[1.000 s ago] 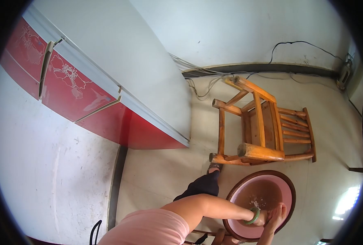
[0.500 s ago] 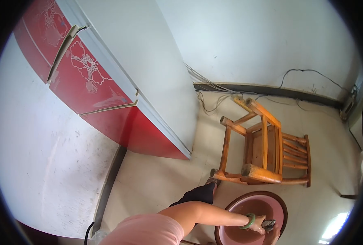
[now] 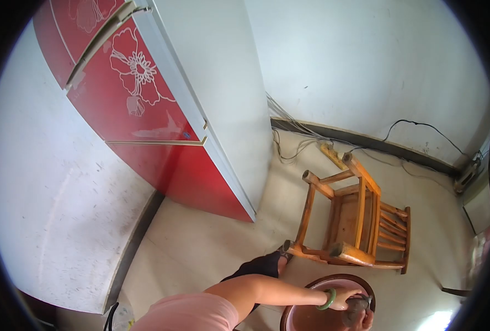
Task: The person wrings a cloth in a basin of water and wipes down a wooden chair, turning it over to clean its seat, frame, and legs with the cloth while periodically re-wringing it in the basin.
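Observation:
A pink basin (image 3: 315,284) with a brown rim stands on the floor at the bottom right, with brownish water (image 3: 311,317) in it. Over its right side my two hands are close together. My left hand (image 3: 345,298), below a green bangle (image 3: 328,299), has its fingers curled over a dark grey, wet-looking lump (image 3: 355,310) whose kind I cannot make out. From below, my right hand (image 3: 366,320) grips the same lump; the frame edge cuts off part of this hand.
A wooden chair (image 3: 347,220) lies tipped over just beyond the basin. At the left stands a red-fronted refrigerator (image 3: 162,105). Cables (image 3: 297,124) run along the wall base, near a yellow object (image 3: 331,156). A dark leg-like piece (image 3: 453,292) juts in at the right.
The view has shifted, so the basin appears lower and slightly left. My hands have turned the lump and stand nearer the basin's right rim; more of the lump shows.

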A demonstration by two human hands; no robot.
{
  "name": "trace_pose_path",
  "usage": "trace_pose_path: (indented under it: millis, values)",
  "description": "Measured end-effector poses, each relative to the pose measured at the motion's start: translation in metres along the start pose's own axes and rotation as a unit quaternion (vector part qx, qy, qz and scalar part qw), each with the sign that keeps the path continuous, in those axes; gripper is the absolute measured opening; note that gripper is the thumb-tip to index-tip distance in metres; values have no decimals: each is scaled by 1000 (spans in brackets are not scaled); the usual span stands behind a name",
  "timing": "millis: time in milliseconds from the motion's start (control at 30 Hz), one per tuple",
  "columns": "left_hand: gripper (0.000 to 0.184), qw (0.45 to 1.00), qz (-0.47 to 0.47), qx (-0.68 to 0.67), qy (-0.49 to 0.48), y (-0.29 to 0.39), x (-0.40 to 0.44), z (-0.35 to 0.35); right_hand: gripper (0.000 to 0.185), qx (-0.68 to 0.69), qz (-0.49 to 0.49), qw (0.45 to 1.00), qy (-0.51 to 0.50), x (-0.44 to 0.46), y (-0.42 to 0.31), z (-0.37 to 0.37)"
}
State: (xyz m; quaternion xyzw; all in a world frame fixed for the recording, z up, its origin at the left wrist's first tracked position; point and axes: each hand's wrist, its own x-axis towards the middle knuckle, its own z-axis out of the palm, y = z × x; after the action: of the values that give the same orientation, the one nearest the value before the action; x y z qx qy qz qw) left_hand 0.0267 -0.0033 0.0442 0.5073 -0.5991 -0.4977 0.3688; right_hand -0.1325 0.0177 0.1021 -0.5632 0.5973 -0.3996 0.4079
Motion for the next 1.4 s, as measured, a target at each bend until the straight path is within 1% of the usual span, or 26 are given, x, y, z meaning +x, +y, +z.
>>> trace_pose_path:
  millis: [33, 67, 100, 167, 200, 233, 300, 367, 433, 533, 600, 667, 767, 833, 867, 900, 933, 967, 1033, 1067, 1133, 1233, 1300, 1333, 1367, 1400]
  values:
    - [56, 1000, 8, 23, -9, 6, -5, -8, 28, -45, -22, 999, -20, 2, 29, -4]
    - [51, 999, -1, 5, -33, 26, -11, -26, 28, -197, -99, 974, -44, -2, -37, 9]
    - [43, 997, -49, 60, -3, 24, -19, -29, 11, -67, -112, 991, 11, 3, -13, 28]
    - [47, 980, -150, 120, -55, 12, -24, -38, 11, -71, -49, 996, -27, -4, -32, 45]
    - [51, 979, -187, 85, -14, 6, -30, -39, 10, -69, -44, 996, -29, -12, -69, 62]
    - [56, 967, -166, 189, -41, 0, -36, -44, 12, -103, -70, 992, -28, -16, -77, 73]
    - [54, 946, -232, 199, -107, 19, -49, -69, 13, -89, -108, 987, -77, -27, -93, 95]
    - [53, 938, -185, 248, -155, 26, -66, -94, 18, -70, -93, 972, -202, -47, -135, 117]
    - [52, 944, -62, 287, -154, 41, -78, -123, 25, -57, -146, 941, -300, -54, -147, 127]
    - [50, 933, 234, 272, -25, 67, -70, -161, 18, -83, -171, 961, -200, -35, -155, 110]
    - [45, 914, 315, 251, 49, 69, -64, -179, 12, -90, -148, 980, -97, -3, -133, 95]
    - [35, 923, 272, 260, 85, 48, -61, -188, 9, -57, -77, 995, -21, 38, -104, 86]
    - [21, 905, 102, 387, 146, 1, -44, -208, 8, -55, -27, 998, 11, 106, -54, 80]
    - [12, 809, -8, 565, 163, -20, -19, -233, 11, -47, 11, 999, 1, 146, -35, 95]
    - [18, 689, -73, 720, -38, 26, -20, -257, 15, -157, -43, 987, -4, 166, -22, 102]
    - [17, 624, -63, 778, -32, 20, -11, -269, 18, -264, -99, 959, -12, 184, -10, 110]
    - [18, 576, -51, 812, -79, 30, -2, -283, 18, -265, -99, 959, -18, 197, 0, 120]
    - [18, 578, -56, 810, -81, 18, 14, -287, 21, -297, -81, 951, -18, 210, 12, 131]
    - [22, 368, -27, 929, 13, -29, 48, -289, 24, -331, -63, 941, -23, 231, 42, 148]
    - [23, 204, 1, 976, 79, -98, 79, -284, 24, -294, -57, 954, -18, 240, 61, 153]
    - [26, 513, -62, 850, 106, -105, 107, -274, 24, -264, -46, 963, -18, 247, 77, 162]
    - [24, 554, -85, 828, 21, -143, 153, -247, 22, -207, -24, 977, 48, 232, 63, 165]
    - [18, 432, -31, 900, 36, -171, 190, -230, 20, -159, 66, 985, 17, 227, 46, 169]
    - [18, 442, -31, 896, 31, -186, 216, -217, 20, -168, 72, 983, 16, 225, 44, 170]
    - [19, 690, 29, 708, 148, -204, 247, -200, 19, -171, 66, 982, 31, 224, 42, 170]
    - [30, 860, 80, 437, 251, -222, 274, -182, 17, -177, 60, 981, 45, 225, 43, 169]
